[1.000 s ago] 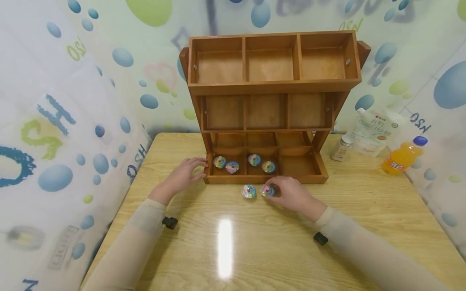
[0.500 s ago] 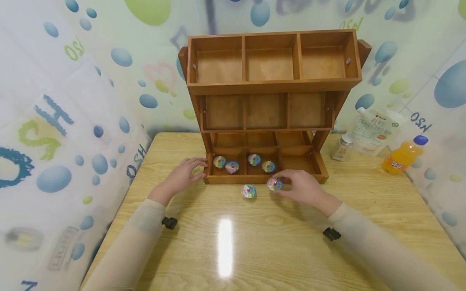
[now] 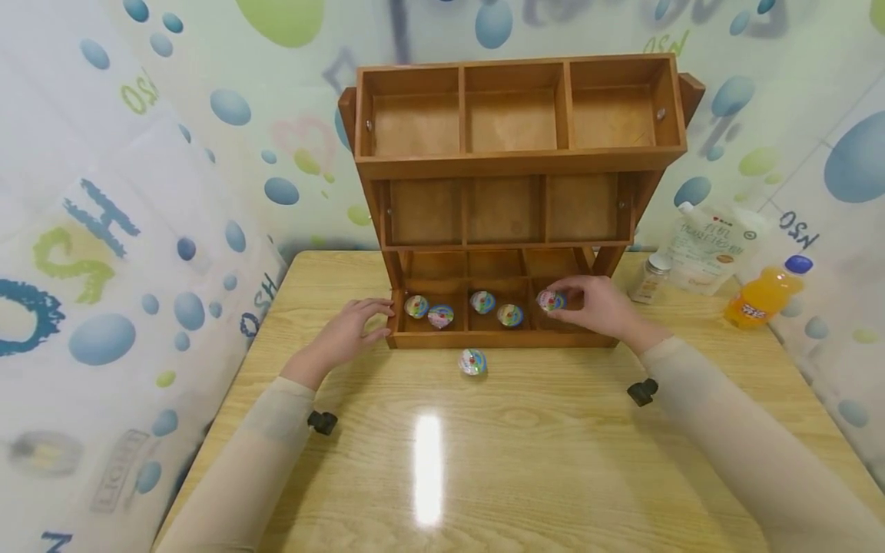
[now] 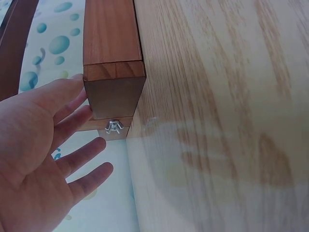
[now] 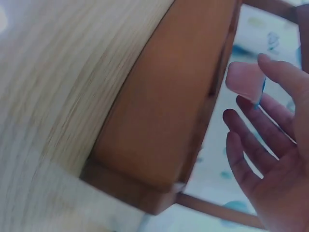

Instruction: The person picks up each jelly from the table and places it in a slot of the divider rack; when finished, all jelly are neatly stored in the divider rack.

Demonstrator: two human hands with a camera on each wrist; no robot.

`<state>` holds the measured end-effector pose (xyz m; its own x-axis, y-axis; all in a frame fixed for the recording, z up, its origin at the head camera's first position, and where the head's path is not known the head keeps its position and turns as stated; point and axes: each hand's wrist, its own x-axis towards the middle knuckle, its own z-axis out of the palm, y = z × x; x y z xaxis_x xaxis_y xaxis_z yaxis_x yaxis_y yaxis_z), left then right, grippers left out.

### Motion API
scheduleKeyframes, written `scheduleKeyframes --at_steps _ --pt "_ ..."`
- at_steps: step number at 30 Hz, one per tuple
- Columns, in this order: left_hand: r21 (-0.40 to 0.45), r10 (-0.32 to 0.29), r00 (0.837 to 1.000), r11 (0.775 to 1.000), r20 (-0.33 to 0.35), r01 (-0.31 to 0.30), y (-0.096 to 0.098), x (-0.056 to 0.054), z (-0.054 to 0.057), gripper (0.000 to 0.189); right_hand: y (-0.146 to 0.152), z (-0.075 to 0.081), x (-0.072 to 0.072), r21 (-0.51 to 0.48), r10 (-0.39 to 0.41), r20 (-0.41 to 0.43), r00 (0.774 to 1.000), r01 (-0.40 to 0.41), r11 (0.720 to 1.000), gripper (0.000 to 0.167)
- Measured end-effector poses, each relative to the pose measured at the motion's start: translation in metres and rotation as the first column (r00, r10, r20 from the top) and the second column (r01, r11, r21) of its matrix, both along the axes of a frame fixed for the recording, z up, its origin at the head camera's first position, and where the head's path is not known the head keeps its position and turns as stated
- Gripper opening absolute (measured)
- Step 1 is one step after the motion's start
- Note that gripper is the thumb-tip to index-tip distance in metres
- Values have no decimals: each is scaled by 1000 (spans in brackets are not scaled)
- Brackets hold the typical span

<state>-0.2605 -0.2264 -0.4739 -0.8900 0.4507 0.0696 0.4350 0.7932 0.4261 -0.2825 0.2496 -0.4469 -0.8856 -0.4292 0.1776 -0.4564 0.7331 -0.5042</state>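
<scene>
My right hand (image 3: 603, 309) pinches a small jelly cup (image 3: 550, 300) between thumb and fingertips, over the right compartment of the wooden shelf's (image 3: 505, 339) bottom tier. In the right wrist view this jelly cup (image 5: 245, 80) shows a pink body, held above the front board's rim. My left hand (image 3: 346, 334) has its fingertips at the left end of the bottom tier; in the left wrist view its fingers lie loosely spread beside the wood. Two jelly cups (image 3: 440, 316) sit in the left compartment and two more (image 3: 510, 315) in the middle one. Another jelly cup (image 3: 473, 362) stands on the table before the shelf.
Two upper tiers (image 3: 518, 157) of the shelf overhang the bottom one. Right of it stand a shaker jar (image 3: 650, 280), a white pouch (image 3: 712, 250) and an orange drink bottle (image 3: 764, 298). A patterned wall covering (image 3: 304, 100) closes off the back and sides of the table (image 3: 525, 461).
My right hand has lifted a jelly cup from the table in front of the shelf and carried it right and back, over the right compartment. The left hand stays in place.
</scene>
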Motion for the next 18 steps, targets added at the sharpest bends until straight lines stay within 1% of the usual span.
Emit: scheduleKeyframes --at_steps 5,10,14,18 --pt "0 1 1000 1000 -3 -1 0 -1 -1 37 7 -11 -19 23 -32 78 996 30 999 42" --pt "-5 -1 1000 1000 0 1 -1 -2 -3 37 8 -21 -30 45 -40 129 991 35 998 41" --pt "-4 1 1000 1000 7 -1 -1 -2 -3 37 8 -28 -37 65 -51 134 990 42 997 41" --pt "1 2 1000 1000 14 -2 -2 -2 -2 37 8 -33 -40 51 -48 130 990 42 998 43"
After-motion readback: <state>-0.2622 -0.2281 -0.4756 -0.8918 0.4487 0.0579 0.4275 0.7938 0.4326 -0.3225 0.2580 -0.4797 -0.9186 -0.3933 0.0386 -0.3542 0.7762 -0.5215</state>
